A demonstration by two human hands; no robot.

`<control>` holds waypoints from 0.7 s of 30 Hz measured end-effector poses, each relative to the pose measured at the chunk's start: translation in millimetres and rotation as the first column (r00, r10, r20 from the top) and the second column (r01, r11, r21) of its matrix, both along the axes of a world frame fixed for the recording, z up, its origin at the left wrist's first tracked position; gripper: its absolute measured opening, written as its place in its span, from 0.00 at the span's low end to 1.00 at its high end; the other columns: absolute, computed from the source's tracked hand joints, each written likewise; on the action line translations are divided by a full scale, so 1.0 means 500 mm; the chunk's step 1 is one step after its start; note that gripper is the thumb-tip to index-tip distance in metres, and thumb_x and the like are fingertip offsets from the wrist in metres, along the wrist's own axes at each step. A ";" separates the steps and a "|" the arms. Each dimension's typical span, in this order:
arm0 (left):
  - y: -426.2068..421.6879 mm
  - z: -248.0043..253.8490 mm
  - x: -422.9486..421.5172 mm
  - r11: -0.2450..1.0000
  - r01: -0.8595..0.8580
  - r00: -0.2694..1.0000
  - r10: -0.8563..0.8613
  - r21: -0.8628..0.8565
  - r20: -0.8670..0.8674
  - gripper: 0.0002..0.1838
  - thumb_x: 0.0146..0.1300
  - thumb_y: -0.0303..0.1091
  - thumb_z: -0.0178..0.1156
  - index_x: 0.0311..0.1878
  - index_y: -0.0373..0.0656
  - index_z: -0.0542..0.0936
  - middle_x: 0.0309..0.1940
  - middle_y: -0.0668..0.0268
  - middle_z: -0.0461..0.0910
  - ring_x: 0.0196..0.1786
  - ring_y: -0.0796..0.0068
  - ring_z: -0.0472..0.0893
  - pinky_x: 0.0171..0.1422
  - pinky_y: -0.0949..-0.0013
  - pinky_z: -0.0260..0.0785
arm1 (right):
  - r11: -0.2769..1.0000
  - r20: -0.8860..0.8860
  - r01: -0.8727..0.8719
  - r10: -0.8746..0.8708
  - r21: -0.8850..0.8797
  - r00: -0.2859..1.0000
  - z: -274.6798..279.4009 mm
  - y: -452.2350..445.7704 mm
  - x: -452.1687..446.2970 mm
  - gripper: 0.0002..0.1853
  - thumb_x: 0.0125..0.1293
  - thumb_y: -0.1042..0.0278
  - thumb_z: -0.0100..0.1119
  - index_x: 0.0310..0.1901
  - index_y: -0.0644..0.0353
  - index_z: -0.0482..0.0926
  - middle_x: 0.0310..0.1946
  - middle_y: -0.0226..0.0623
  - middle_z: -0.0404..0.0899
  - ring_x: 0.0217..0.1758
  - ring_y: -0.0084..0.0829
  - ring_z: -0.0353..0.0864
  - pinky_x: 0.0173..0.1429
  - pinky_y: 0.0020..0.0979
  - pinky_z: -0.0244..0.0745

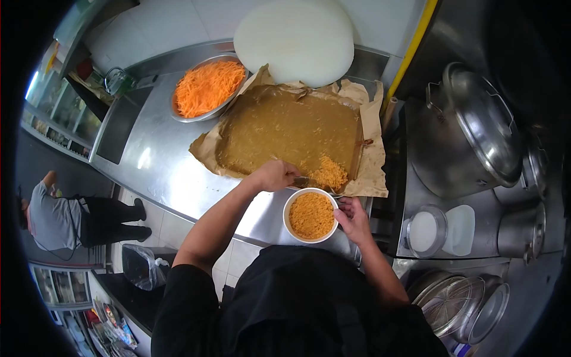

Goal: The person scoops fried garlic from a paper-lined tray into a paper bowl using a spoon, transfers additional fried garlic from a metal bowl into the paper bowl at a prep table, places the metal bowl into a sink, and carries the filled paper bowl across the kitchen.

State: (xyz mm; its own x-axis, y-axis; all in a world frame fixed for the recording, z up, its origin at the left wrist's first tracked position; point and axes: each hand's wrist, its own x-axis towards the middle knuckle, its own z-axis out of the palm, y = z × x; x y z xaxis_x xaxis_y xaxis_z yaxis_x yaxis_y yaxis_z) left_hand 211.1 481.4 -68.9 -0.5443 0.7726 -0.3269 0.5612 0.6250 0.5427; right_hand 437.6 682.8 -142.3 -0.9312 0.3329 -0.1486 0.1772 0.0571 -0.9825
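My right hand (354, 221) grips the rim of a round white tub (287, 223) filled with golden-orange crumbs (311, 215). Fingers of my left hand (275, 175) are closed round a scoop-like utensil (305, 182), partly hidden, at the tray's near edge. Just beyond it, a heap of paler yellow crumbs (331, 172) lies in the near right corner. The large rectangular tray holds a flat, glossy brown layer (276, 128) with flecks in it. Crumpled brown paper (373, 152) lines the tray and sticks out around its sides.
A metal bowl of shredded carrot (209, 89) stands left of the tray on the steel counter (156, 154). Behind leans a round white board (294, 41). Lidded steel pots (461, 137) and clear containers (426, 232) are at right. Another person (59, 211) stands at far left.
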 end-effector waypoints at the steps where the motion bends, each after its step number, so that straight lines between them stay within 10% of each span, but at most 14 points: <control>1: -0.001 -0.002 -0.003 1.000 -0.017 1.000 0.017 0.011 0.013 0.18 0.61 0.37 0.54 0.52 0.47 0.85 0.44 0.53 0.85 0.47 0.50 0.84 0.55 0.57 0.75 | 1.000 0.000 -0.001 0.001 -0.001 1.000 0.002 0.000 0.000 0.33 0.61 0.56 0.70 0.59 0.71 0.69 0.46 0.52 0.81 0.49 0.37 0.83 0.54 0.36 0.79; 21: -0.148 0.081 0.148 0.971 0.022 0.919 0.074 0.237 -0.386 0.05 0.63 0.32 0.61 0.42 0.49 0.82 0.32 0.61 0.79 0.35 0.57 0.83 0.38 0.58 0.77 | 0.999 -0.013 -0.024 0.023 -0.024 1.000 -0.004 0.002 -0.002 0.33 0.63 0.58 0.69 0.60 0.71 0.67 0.47 0.52 0.80 0.51 0.38 0.82 0.56 0.36 0.78</control>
